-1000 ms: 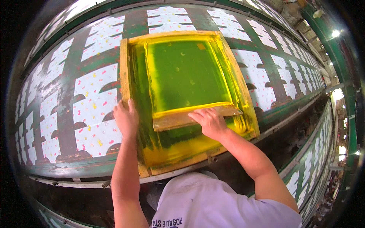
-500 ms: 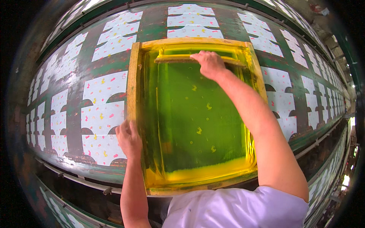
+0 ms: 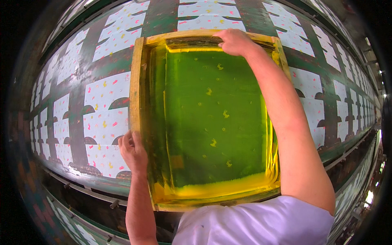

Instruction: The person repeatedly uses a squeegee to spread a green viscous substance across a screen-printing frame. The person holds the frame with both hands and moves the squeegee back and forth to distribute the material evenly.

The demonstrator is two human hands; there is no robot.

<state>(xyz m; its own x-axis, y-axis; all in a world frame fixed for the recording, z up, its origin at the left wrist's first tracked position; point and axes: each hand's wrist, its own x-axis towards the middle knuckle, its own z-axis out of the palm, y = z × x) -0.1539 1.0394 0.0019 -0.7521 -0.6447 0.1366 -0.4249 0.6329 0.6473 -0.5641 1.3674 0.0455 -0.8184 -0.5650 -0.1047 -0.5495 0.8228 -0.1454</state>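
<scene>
A wooden-framed printing screen [image 3: 212, 98] with a green mesh, small pale animal-like motifs and thick yellow ink along its sides lies on the long table. My left hand [image 3: 133, 150] grips the left bar of the screen's wooden frame [image 3: 135, 94], fingers curled on its outer side. My right hand [image 3: 233, 43] is at the far end of the screen, closed on a long squeegee [image 3: 190, 44] that lies tilted against the far bar, with a band of yellow ink below it.
The long green table [image 3: 102, 65] carries rows of white cut pieces [image 3: 106, 122] printed with small pink and yellow motifs, on both sides of and beyond the screen. A metal rail [image 3: 92, 195] runs along the near edge. Another table [image 3: 77, 226] with white pieces shows at lower left.
My right hand has pushed the squeegee from the near part of the screen to its far end, uncovering the motifs in the mesh. My left hand stays on the left bar.
</scene>
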